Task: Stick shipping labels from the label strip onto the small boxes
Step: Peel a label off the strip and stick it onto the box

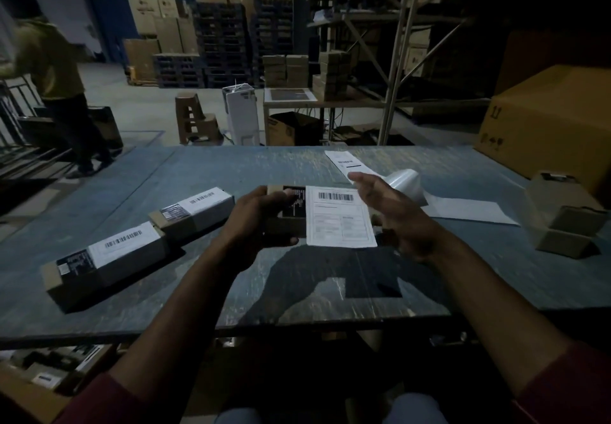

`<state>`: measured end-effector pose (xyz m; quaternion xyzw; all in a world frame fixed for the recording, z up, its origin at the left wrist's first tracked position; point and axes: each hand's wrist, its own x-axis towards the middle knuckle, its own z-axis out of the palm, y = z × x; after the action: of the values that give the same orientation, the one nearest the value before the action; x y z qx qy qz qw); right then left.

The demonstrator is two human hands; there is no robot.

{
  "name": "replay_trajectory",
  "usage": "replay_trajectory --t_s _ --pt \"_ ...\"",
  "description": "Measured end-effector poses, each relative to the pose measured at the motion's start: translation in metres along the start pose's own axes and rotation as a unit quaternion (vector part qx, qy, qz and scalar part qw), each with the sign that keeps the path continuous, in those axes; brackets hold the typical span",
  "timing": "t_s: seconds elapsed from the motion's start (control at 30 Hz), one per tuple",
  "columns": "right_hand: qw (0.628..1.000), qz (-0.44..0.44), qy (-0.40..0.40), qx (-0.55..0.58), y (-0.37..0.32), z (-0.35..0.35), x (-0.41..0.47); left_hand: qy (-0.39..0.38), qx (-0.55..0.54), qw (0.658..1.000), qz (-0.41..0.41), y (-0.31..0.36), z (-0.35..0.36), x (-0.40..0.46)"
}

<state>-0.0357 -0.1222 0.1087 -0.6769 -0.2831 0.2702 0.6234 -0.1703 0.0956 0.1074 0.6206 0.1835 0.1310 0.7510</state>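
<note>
Your left hand (261,215) grips the small box (287,212) by its left end, fingers curled round it and thumb on top, holding it just above the table (231,165). A shipping label (340,217) already lies on the box's top face, its right part overhanging the edge. Your right hand (393,212) hovers just right of that label, fingers loosely straight and holding nothing.

I judge you're on the third box: two labelled boxes (132,242) lie well to the left of your left fingers. This label looks to need smoothing down and wrapping. Beyond your right fingers sits the label strip (350,164), with curled backing paper (406,182), and farther right more unlabelled boxes (562,215) wait.

The labels show barcodes and printed blocks, but the text is too small to read. The large carton (545,126) far right carries markings I can't make out.
</note>
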Motion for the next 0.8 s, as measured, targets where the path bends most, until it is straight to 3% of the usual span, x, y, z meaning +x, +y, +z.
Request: replay_trajectory --t_s 0.1,0.23,0.33,0.43,0.5,0.57,0.63,0.7,0.8 --pt "0.985 -0.074 -0.090 -0.125 0.015 -0.018 -0.005 0.031 -0.049 0.995 -0.079 -0.005 -0.004 0.007" --pt "0.905 -0.199 -0.053 -0.371 0.026 -0.016 -0.006 0.021 -0.019 0.993 -0.118 -0.007 -0.006 0.013" --pt "0.878 -0.297 -0.035 -0.373 0.035 -0.008 0.003 -0.008 0.007 0.990 -0.137 -0.004 0.000 0.011" --pt "0.873 -0.318 0.002 -0.370 0.040 -0.008 0.006 0.004 0.041 0.987 -0.155 -0.002 0.002 0.009" --pt "0.899 -0.281 0.011 -0.334 0.042 -0.011 0.006 0.021 0.118 0.989 -0.090 -0.003 -0.003 0.010" --pt "0.916 -0.255 0.017 -0.308 0.043 -0.013 0.005 0.003 0.221 0.972 0.075 -0.006 -0.013 0.010" --pt "0.931 -0.229 0.018 -0.284 0.042 -0.016 0.003 -0.072 0.359 0.905 0.217 -0.008 -0.019 0.007" --pt "0.938 -0.217 0.013 -0.271 0.040 -0.017 0.002 -0.124 0.475 0.829 0.269 -0.012 -0.020 0.011" --pt "0.944 -0.203 -0.003 -0.262 0.040 -0.019 0.004 -0.136 0.522 0.790 0.293 -0.009 -0.014 0.016"
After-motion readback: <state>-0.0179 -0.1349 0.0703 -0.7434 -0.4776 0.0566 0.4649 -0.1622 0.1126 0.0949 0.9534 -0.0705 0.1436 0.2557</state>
